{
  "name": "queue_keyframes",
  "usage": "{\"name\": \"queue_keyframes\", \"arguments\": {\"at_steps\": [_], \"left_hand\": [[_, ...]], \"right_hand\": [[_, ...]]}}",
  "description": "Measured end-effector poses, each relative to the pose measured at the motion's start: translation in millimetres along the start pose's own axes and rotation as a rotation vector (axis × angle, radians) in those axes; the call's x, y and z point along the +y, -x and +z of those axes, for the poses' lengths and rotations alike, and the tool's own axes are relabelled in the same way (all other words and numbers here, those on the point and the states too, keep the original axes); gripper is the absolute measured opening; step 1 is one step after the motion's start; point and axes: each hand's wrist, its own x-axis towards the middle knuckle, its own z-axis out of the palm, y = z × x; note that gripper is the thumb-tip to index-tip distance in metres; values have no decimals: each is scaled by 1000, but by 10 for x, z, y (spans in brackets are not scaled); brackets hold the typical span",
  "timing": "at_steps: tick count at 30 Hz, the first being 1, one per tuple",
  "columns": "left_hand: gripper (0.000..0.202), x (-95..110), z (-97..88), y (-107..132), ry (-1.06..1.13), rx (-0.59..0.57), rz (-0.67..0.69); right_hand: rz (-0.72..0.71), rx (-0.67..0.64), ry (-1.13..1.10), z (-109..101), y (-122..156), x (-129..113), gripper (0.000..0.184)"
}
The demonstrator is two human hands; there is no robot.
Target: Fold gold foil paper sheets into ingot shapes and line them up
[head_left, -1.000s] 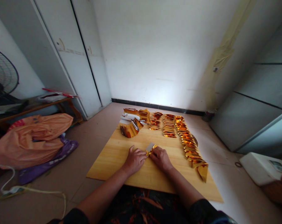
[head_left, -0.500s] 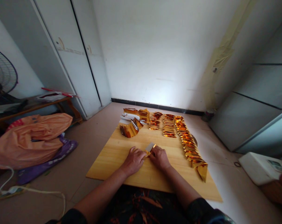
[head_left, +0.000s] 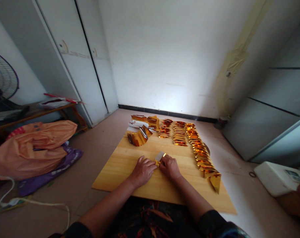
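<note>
1. A pale wall (head_left: 164, 56) is filling the upper middle of the frame, with a grey cabinet (head_left: 72, 59) standing at upper left and a fan (head_left: 4, 74) showing at the left edge.
2. An orange bag (head_left: 33, 145) is lying over a purple bag (head_left: 53, 170) at left, and a white box (head_left: 274, 178) is sitting at lower right.
3. In front of me a wooden board (head_left: 117, 172) is spreading across the lower middle of the frame.
4. I am working on a gold-and-grey paper (head_left: 159, 156) just below the frame's centre; its grey face is showing at the top, gold along its lower and right edges.
5. My left hand (head_left: 143, 170) is gripping its lower left edge, fingers drawn together; I cannot see the thumb clearly.
6. My right hand (head_left: 170, 167) is grasping its right side with curled fingers.
7. Curled gold sheets (head_left: 139, 138) are resting above my left hand, just beside a white roll (head_left: 138, 124).
8. Folded gold pieces (head_left: 180, 134) are standing in three rows right of those, the rightmost row running longest, down toward lower right.
</note>
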Motion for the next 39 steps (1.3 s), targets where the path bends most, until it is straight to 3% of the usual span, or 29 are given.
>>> {"name": "queue_keyframes", "arguments": {"at_steps": [10,17,23,30,34,39], "left_hand": [[28,28,9,-18,-42,-21,-10],[27,51,-26,-40,-56,-41,-18],[21,118,-37,-41,-67,-46,-44],[14,69,1,-125,-23,0,37],[17,-3,57,-195,-8,-9,133],[18,34,82,-240,-38,-76,82]], "right_hand": [[69,48,-170,5,27,11,7],[68,77,-308,77,14,115,19],[28,72,-369,128,-25,235,18],[-217,60,-198,15,-83,292,14],[-199,48,-2,-87,-152,299,9],[-120,30,17,-102,-240,278,7]]}}
